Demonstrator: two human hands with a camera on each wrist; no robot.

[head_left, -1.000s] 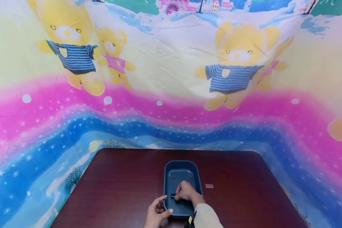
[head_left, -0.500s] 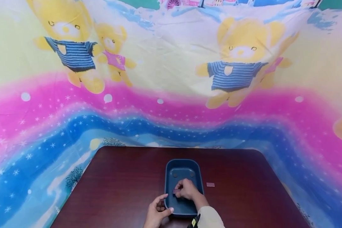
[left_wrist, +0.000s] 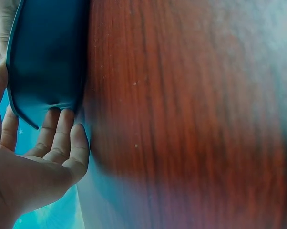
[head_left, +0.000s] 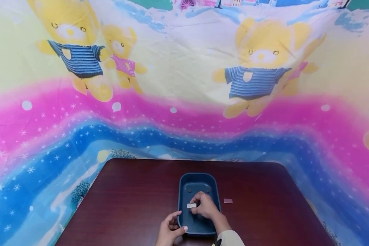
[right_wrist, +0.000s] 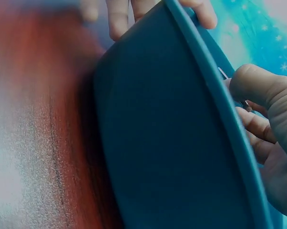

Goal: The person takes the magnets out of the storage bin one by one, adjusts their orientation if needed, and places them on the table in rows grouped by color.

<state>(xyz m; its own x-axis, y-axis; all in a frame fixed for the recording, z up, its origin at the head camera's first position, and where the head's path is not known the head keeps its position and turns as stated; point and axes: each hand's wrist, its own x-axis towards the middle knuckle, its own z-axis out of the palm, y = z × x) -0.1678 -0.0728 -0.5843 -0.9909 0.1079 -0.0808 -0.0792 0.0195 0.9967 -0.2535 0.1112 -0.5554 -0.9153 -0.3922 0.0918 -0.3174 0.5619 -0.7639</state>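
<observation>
The right hand [head_left: 206, 207] pinches a small pale piece [head_left: 191, 205] inside the blue tray [head_left: 198, 174], left of centre; the left hand [head_left: 169, 228] holds the tray's near left corner. Probably best: a light grip at the piece's edge, the tray steady on the tabletop [head_left: 135, 194].

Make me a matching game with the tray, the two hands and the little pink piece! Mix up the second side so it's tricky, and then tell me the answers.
Column 1
1. Tray
2. Left hand
3. Right hand
4. Pink piece

Column 2
A. Pinching a small pale piece
B. Dark blue
C. Lying on the table, right of the tray
D. Touching the tray's left side

Right pairs: 1-B, 2-D, 3-A, 4-C
</observation>
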